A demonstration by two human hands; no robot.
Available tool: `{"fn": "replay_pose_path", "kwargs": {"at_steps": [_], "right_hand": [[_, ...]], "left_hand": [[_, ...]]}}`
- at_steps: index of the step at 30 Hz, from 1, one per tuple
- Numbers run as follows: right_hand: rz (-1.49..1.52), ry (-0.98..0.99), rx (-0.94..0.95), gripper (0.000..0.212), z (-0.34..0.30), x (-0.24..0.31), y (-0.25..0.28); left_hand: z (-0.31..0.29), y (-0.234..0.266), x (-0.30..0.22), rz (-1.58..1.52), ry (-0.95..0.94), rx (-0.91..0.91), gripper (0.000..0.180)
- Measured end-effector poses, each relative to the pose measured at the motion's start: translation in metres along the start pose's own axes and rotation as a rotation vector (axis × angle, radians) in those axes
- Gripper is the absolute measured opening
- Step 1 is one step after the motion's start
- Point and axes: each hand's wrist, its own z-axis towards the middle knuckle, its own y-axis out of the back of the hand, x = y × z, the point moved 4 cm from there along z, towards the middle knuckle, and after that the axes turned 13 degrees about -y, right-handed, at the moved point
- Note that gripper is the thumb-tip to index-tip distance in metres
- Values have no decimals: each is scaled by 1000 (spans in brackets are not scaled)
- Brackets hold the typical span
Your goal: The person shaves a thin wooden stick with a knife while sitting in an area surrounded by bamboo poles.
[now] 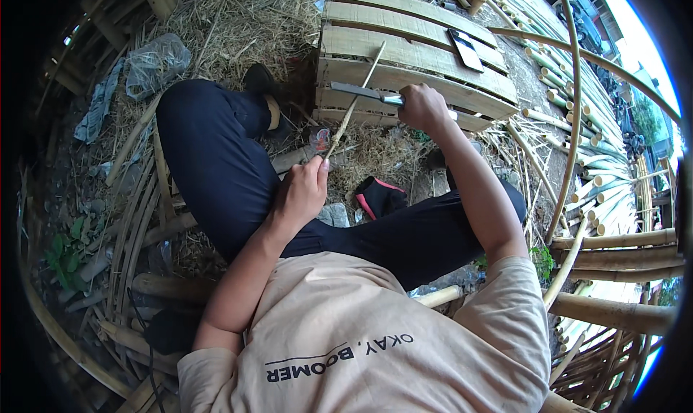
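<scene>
My left hand (303, 189) is closed around the lower end of a thin bamboo stick (351, 110), which slants up and away to the right. My right hand (422, 108) grips the handle of a knife (359, 90). Its broad grey blade points left and crosses the stick partway along, seemingly against it. The stick's far tip reaches over a slatted wooden crate (404, 44) in front of me. On the crate's right side lies a phone (466, 50).
Dry shavings and straw (253, 23) cover the ground. A clear plastic bag (157, 65) lies at the left. Between my legs is a black and pink cloth item (380, 197). Stacked bamboo poles (599, 160) line the right, where a curved bamboo strip (575, 110) rises.
</scene>
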Motion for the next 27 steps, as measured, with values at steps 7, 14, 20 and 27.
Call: {"fn": "replay_pose_path", "kwargs": {"at_steps": [7,14,20,27], "right_hand": [[-1,28,-18,18,1,-5,1],[54,-80,-18,19,13,-20,-7],[66,-175,-61,19,18,-28,-18],[-15,-31,-13,17,18,-4,-6]], "left_hand": [[2,1,-1,6,2,12,30],[1,-3,2,-29,-36,-21,32],[9,-4,-5,-33,-34,24,30],[2,1,1,-13,-42,-13,31]]}}
